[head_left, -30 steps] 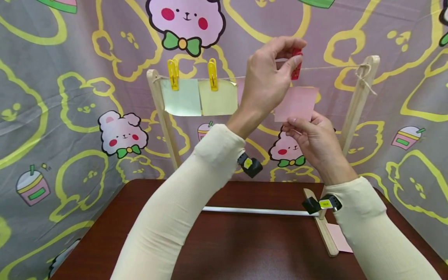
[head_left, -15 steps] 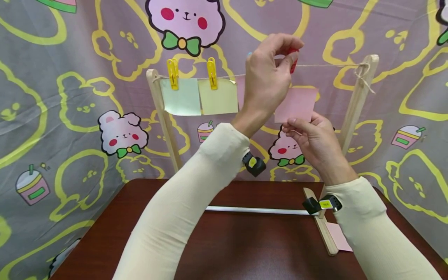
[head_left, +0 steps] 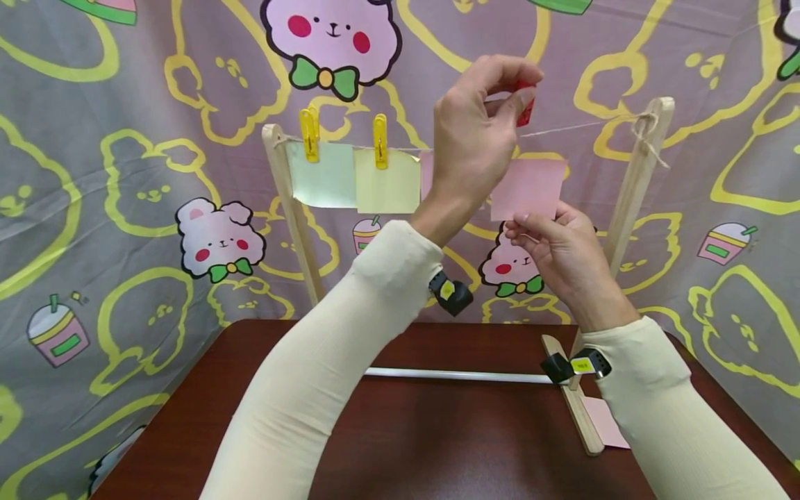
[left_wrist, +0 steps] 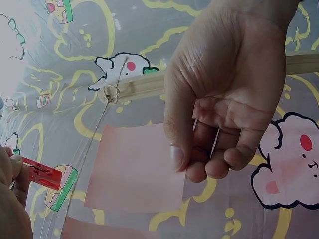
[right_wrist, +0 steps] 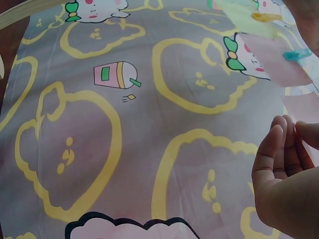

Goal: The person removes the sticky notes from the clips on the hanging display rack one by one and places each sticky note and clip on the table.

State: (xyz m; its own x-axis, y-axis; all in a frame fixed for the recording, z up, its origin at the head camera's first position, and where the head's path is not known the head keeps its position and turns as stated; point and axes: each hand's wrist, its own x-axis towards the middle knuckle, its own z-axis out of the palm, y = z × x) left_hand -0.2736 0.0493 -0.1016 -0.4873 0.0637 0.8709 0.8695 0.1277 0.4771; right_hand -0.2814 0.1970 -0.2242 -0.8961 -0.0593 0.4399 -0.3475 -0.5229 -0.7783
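Note:
My left hand point(head_left: 475, 135) pinches a red clothespin point(head_left: 526, 107) by the string point(head_left: 575, 128), above and left of a pink paper square point(head_left: 530, 187). The left wrist view shows this clothespin point(left_wrist: 44, 173) just left of the string, apart from the paper. My right hand point(head_left: 559, 246) pinches the square's lower edge between thumb and fingers. In the left wrist view the square's upper corner lies close to the string; contact cannot be told. Another pink square point(right_wrist: 279, 57) hangs with a turquoise clothespin point(right_wrist: 297, 55), mostly hidden behind my left hand in the head view.
A pale green square point(head_left: 323, 175) and a yellow square point(head_left: 389, 182) hang left under yellow clothespins point(head_left: 380, 142). The string runs between wooden posts point(head_left: 637, 187). A white rod point(head_left: 462, 376) crosses the dark table point(head_left: 450, 444). A pink paper point(head_left: 605, 422) lies by the right foot.
My left hand has risen slightly with the red clothespin. The string now dips lower near the middle, and the yellow square has sunk a little with it. My right hand stays almost still.

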